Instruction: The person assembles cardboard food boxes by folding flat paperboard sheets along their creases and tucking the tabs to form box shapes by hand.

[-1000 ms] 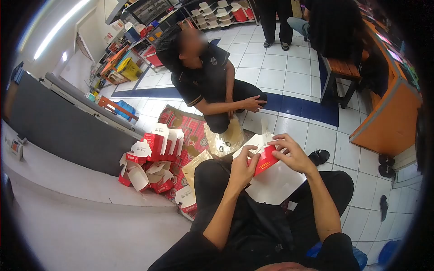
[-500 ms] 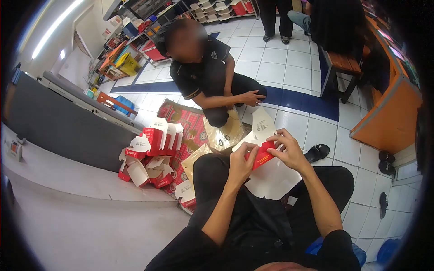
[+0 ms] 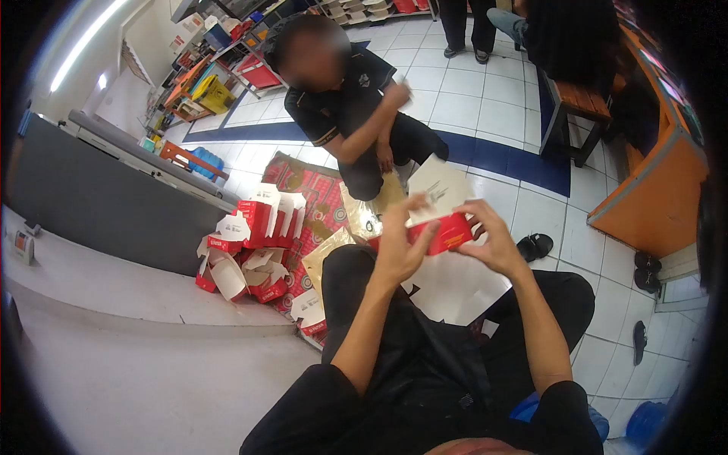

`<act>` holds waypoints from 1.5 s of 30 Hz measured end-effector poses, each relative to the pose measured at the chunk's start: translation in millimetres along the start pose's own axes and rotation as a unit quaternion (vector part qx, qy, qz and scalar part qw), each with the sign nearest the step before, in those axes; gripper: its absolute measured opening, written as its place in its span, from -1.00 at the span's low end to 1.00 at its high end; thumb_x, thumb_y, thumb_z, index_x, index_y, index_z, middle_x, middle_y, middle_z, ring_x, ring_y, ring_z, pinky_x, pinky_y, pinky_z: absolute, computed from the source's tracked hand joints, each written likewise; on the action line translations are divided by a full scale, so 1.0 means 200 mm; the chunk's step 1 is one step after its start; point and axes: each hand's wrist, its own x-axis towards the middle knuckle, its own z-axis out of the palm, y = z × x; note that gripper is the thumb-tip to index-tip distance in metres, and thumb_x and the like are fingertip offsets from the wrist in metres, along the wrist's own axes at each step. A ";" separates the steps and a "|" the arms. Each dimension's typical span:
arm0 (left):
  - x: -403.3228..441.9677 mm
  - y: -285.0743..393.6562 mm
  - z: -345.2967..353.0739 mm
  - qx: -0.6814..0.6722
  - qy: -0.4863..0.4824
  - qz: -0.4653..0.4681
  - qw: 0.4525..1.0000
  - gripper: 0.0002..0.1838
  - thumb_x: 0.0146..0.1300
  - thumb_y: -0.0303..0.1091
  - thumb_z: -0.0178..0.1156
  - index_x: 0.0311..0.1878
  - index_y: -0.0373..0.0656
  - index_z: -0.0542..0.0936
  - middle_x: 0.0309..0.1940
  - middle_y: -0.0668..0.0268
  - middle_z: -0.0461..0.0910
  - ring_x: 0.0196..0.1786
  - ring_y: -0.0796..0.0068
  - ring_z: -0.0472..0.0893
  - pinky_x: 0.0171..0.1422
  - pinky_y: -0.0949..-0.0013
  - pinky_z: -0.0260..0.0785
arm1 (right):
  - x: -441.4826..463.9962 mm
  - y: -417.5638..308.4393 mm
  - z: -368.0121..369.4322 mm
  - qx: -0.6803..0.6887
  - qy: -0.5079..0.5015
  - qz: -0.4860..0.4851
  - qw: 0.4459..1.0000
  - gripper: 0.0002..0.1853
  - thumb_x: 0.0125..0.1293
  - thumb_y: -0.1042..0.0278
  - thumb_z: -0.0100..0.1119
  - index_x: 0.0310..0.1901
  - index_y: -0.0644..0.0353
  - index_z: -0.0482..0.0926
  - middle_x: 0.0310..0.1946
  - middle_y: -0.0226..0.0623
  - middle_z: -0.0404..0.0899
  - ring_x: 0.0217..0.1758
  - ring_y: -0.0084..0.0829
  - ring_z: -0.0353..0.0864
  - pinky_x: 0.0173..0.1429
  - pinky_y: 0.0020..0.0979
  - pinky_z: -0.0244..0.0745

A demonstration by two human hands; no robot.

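A red and white carton, partly folded, is between my two hands above my lap, its white flap standing up at the far side. My left hand grips its left side, with fingers a little blurred. At the right end, my right hand pinches the red panel between thumb and fingers. Under the carton, white flat card lies across my legs. Folded red and white boxes are piled to the left on a red patterned mat.
Across from me a person squats beside clear plastic packaging. Black sandals lie on the tiles at right. A wooden bench and an orange counter stand farther right; a grey partition is at left.
The carton has turned in my hands, with more of its red side showing and its white flap higher. My left hand has shifted its grip. The other person has raised a hand.
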 end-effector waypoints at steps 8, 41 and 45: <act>0.09 0.02 -0.20 -0.003 0.127 -0.023 0.992 -0.05 0.34 -0.20 0.63 0.66 -0.28 0.33 0.59 0.00 0.43 0.59 0.07 0.47 0.67 0.02 0.29 | 0.02 0.08 -0.16 0.305 0.156 0.087 0.936 -0.25 0.36 0.24 0.67 0.49 0.17 0.50 0.20 -0.26 0.71 0.14 -0.38 0.75 0.05 -0.32 0.73; -0.18 0.08 -0.23 0.129 -0.344 -0.066 0.928 -0.58 0.63 0.04 0.25 0.01 -0.19 0.75 -0.27 -0.08 0.79 -0.18 -0.22 0.77 -0.03 -0.08 0.57 | -0.36 0.11 0.18 0.277 0.103 0.087 0.951 -0.82 0.50 0.49 -0.11 -0.11 0.21 0.55 -0.19 -0.33 0.58 -0.15 -0.46 0.63 0.06 -0.41 0.57; -0.34 0.01 -0.10 0.046 -0.414 -0.044 0.908 -0.58 0.63 0.01 0.24 0.13 -0.17 0.77 -0.14 -0.10 0.83 -0.06 -0.18 0.82 0.06 -0.01 0.61 | -0.58 -0.08 0.20 0.327 0.174 0.100 0.924 -0.85 0.41 0.45 -0.09 -0.26 0.18 0.52 -0.15 -0.32 0.51 -0.05 -0.44 0.53 0.11 -0.45 0.44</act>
